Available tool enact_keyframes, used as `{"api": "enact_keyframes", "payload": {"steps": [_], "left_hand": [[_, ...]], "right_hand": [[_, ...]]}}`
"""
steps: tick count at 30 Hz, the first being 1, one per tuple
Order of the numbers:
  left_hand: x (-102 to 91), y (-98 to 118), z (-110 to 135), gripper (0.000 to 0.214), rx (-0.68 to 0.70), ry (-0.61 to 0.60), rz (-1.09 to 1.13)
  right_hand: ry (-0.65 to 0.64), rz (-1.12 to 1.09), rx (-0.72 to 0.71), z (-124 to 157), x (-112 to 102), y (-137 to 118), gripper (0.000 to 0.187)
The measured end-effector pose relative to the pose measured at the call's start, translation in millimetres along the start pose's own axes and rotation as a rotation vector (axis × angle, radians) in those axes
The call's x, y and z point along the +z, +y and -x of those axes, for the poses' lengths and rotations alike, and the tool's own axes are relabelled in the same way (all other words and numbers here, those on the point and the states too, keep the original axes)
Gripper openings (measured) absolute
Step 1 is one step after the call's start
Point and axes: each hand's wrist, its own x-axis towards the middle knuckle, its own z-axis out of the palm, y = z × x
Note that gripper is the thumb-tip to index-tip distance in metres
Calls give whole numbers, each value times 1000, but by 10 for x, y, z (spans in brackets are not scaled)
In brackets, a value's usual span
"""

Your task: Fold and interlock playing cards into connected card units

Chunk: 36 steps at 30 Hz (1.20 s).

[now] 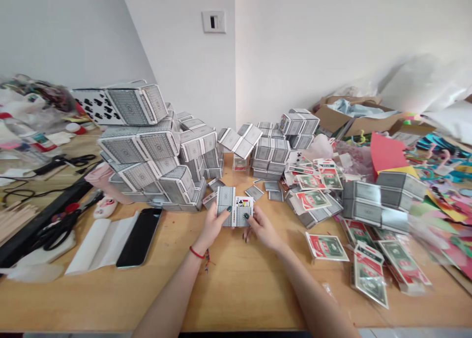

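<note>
Between my two hands is a small piece made of folded playing cards (225, 200), grey patterned backs facing me, with a jack of clubs face showing at its upper right. My left hand (213, 226) grips its left side, the thumb flat across the front. On the right side my right hand (261, 226) pinches it, thumb in front and the other fingers behind or below. Just beyond lie loose grey-backed cards (254, 192) on the wooden table (236, 284). Farther back, box-shaped card blocks (147, 146) are stacked at left, with more card blocks (271, 151) to the right.
Left of my hands lie a black phone (139, 237), white paper roll (92, 242) and black scissors (61, 225). On the right are red and green card boxes (327, 247), joined card blocks (363, 200) and coloured paper (387, 154). An open cardboard box (361, 119) stands behind.
</note>
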Motion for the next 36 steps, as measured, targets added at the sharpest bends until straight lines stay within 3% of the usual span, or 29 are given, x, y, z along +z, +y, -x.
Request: {"api": "enact_keyframes", "payload": {"steps": [6,14,19,22,24,28,36], "left_hand": [[58,-39,63,40,-126,-42,-39],[68,-105,69,41,-108,-41,-79],[77,-112,41,43,-25,29,-166],[73,-68,31,48,17,36,-168],[77,-40,38,51,-10,6,-148],[99,-13,69,49,-66,-38,-125],[110,-25,87,42,-102,-30,-96]], "right_hand": [[50,103,9,51,55,23,27],[106,110,-21,42,58,63,24],[21,146,10,19,16,96,27],[47,150,-16,-7,-38,34,32],[89,129,-69,-19,-79,-28,32],[43,9,-66,-23,-123,-88,32],[56,-22,-52,-31,-137,8,27]]}}
